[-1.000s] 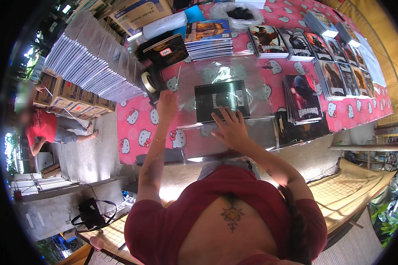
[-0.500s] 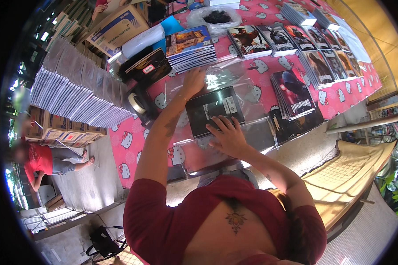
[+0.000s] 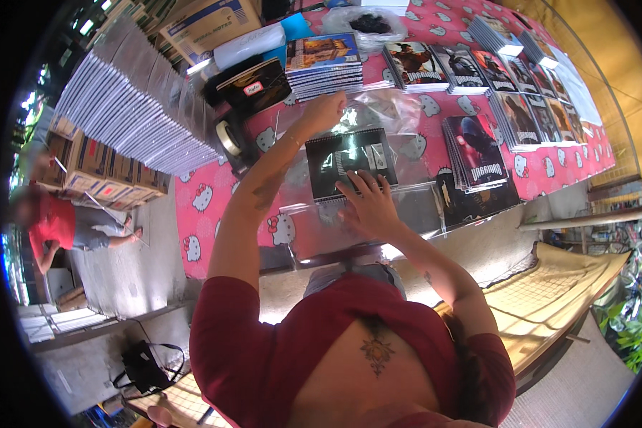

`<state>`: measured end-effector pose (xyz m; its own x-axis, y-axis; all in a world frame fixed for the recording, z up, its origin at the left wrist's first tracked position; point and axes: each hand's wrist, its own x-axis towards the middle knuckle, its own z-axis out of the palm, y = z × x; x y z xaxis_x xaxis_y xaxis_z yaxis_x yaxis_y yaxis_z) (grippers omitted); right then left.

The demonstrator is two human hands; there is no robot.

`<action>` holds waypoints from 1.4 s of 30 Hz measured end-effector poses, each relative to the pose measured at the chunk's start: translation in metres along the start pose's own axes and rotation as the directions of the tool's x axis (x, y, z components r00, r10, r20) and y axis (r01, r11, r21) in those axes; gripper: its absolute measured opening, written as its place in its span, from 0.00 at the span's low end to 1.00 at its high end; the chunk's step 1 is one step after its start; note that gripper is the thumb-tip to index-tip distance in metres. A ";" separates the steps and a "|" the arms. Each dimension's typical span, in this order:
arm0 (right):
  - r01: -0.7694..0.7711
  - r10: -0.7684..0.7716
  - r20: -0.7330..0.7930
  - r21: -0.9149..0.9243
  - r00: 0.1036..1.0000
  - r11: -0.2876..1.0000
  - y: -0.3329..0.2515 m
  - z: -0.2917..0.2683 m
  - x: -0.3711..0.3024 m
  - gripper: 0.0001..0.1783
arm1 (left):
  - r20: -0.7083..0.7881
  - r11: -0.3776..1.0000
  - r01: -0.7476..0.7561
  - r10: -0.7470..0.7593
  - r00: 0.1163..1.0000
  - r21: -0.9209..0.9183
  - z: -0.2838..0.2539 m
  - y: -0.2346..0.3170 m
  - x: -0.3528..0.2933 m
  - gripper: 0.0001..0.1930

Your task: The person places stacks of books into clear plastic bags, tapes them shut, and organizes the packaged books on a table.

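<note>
A black spiral notebook point(image 3: 328, 160) lies on clear plastic at the near middle of the table, with a pale label on its cover. My right hand point(image 3: 369, 207) rests on the notebook's near right part, fingers spread. Beyond the notebook's far edge, my left hand point(image 3: 324, 112) is closed, its fingers curled at the shiny clear plastic cover point(image 3: 381, 110). The fingertips are partly hidden, though the hand appears to grip the film. More clear plastic point(image 3: 321, 232) reaches the table's near edge.
A roll of tape point(image 3: 230, 135) and tall notebook stacks point(image 3: 139, 107) stand left. Illustrated notebooks point(image 3: 324, 60) are stacked beyond my left hand. Others point(image 3: 474, 150) lie right, in piles. A crumpled plastic bag point(image 3: 367, 30) sits at the back. A person in red point(image 3: 53, 217) is far left.
The whole view has shifted a little. My left hand is more curled and slightly raised at the plastic. My right hand stays on the notebook.
</note>
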<state>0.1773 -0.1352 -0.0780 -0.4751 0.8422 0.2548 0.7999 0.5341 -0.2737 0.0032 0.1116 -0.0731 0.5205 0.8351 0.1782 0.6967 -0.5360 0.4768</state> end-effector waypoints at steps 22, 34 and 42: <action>0.018 -0.021 -0.071 -0.034 0.997 0.999 0.013 0.036 -0.001 0.31 | -0.382 0.994 0.096 -0.067 0.922 0.058 0.075 0.115 -0.134 0.15; -0.013 0.091 -0.265 0.282 0.960 0.959 0.045 0.022 0.038 0.16 | -0.264 0.998 0.063 -0.060 0.963 0.005 0.055 0.117 -0.141 0.13; 0.098 -0.004 -0.286 0.314 0.958 0.944 0.063 0.030 0.040 0.10 | -0.470 0.610 0.646 -0.783 0.407 -0.458 0.040 0.038 -0.157 0.23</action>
<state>0.1983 -0.0658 -0.1128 -0.3537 0.7838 0.5105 0.5936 0.6099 -0.5251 -0.0319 -0.0454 -0.1177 -0.5658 0.8181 0.1033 0.5353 0.2691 0.8006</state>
